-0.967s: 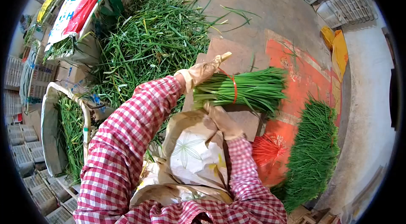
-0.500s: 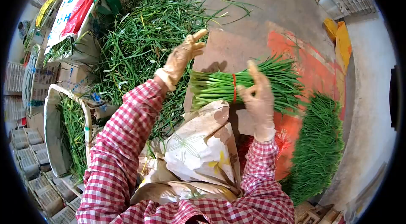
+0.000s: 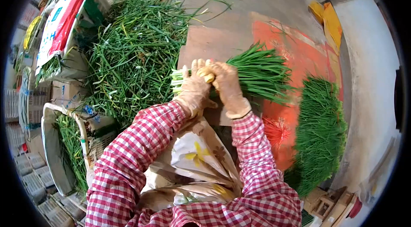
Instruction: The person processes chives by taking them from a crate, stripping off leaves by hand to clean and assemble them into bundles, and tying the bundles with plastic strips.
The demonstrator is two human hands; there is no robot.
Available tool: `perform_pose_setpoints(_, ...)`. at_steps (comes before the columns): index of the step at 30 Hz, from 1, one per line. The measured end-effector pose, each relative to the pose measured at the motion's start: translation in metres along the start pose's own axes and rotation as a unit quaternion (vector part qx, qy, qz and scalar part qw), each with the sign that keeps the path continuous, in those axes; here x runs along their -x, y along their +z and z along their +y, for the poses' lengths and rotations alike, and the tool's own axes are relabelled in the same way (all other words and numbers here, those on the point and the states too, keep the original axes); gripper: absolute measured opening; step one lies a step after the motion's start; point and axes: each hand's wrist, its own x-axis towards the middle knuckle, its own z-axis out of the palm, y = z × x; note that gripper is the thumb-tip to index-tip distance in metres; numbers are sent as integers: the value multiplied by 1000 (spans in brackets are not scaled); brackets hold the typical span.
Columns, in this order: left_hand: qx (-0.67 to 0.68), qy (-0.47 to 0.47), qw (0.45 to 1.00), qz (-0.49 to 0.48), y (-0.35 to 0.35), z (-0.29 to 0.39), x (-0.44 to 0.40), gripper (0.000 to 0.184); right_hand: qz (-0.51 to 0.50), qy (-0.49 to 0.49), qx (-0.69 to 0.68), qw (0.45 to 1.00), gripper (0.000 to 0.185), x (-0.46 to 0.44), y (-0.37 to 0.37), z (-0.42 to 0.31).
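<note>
A bunch of garlic chives (image 3: 263,73) lies across the brown board in front of me, pale stalk ends to the left and green leaves to the right. My left hand (image 3: 192,90), in a pale, stained glove, is closed over the stalk end. Right beside it, my right hand (image 3: 227,85), gloved too, is curled into a fist on the bunch. Its fingers meet the left hand's, and what they grip is hidden. Only a speck of red shows by the fingertips, where the bunch's red band is mostly covered.
Loose green leaves (image 3: 137,51) are heaped at left. Trimmed chives (image 3: 321,137) are piled at right, beside a clump of red bands (image 3: 276,132) on an orange sheet (image 3: 274,34). A basket (image 3: 55,141) of leaves stands at lower left, a white-and-red sack (image 3: 64,21) behind it.
Both hands were apart above the bunch, fingers spread. They have come down and together onto it, covering the red band. The view has shifted slightly.
</note>
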Motion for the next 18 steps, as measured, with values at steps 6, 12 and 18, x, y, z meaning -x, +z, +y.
perform_pose_setpoints(6,17,65,977,203,39,-14,-19,55,48,-139,220,964,17,47,18,6)
perform_pose_setpoints(12,68,15,996,58,-11,-4,-17,70,20,-236,405,883,14,106,-40,90)
perform_pose_setpoints(18,147,69,973,165,-4,2,-4,43,38,-113,532,838,50,171,-38,51)
